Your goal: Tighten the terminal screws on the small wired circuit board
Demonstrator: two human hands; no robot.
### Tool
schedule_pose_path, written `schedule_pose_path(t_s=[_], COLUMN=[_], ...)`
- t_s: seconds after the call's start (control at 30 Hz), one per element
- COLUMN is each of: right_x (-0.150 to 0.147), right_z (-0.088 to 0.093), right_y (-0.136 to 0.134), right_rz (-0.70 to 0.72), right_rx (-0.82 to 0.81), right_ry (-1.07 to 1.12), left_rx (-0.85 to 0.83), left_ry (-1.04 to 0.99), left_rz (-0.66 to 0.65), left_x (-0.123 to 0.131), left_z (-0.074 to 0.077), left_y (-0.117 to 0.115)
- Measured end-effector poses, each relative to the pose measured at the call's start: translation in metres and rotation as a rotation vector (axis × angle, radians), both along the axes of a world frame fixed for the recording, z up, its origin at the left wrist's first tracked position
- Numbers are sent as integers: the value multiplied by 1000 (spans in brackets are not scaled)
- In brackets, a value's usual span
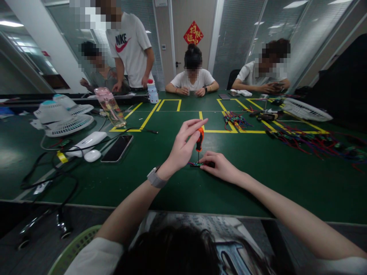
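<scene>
I see pale door (180,49) bearing red diamond sign (193,33), glass partitions (237,30) either side, ceiling light (295,4) upper right, green worktable (309,179) with yellow markings (252,132), grey floor (11,256).

upright orange-black screwdriver (199,143) over circuit board (196,165)
</scene>
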State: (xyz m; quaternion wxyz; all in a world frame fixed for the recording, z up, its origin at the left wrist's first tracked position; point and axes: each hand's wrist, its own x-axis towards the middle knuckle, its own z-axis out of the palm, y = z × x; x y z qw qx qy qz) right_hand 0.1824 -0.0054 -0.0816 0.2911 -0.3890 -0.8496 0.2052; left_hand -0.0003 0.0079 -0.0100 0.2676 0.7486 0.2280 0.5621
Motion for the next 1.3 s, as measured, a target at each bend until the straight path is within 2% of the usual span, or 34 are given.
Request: schedule_pose_path(t_s=[0.13, 0.2, 0.27, 0.4, 0.47, 0.53, 0.63, 0.7, 0.77, 0.9, 0.97, 1.03, 1.17, 1.23, 1.3], right_x=[0, 0, 0, 0, 0, 0, 0, 1, 1, 1, 0, 0, 0, 0, 0], right_z=[1, 1, 2, 1, 1, 1, 1, 1, 1, 0, 0, 0, 1, 1, 1], right_y=[-1, -1, -1, -1, -1, -1, -1, -1, -1, 0, 0, 0, -1, -1, -1], right_rz=[4, 6, 6, 3, 3, 4, 7, 7, 6, 3, 0, 0, 3, 2, 3], right_rx=[8, 9, 3, -3, -1, -2, -6, -5, 0, 7, 6, 3, 0, 1, 2], right_ry=[-1, -1, 1, 2, 3, 5, 3, -2, -5, -1, 2, 2, -4, -9, -11], left_rx=[-142, -193, -183, 9, 78, 66, -55, -133, -156, -37, 5, 7, -78, -94, -49], left_ry=[-69, -98, -92, -21, 20, 33, -23, -71, -83, -28, 6, 22, -36, -61, -58], left_rz=[-207, -240, -199, 42, 113, 64, -117, -180, -161, -9, 28, 6, -125, -108, -26], left_x=[2, 3, 4, 3, 2, 1, 2, 3, 4, 4, 3, 2, 5, 6, 6], left_z=[-1, -1, -1, -1, -2, -2, -3, -3, -2, -2, -1, -1, -3, -4, -4], left_y=[0, -1, -3, -5, -4, -3, -3, -3, -4, -5, -4, -4, -4, -4, -4])
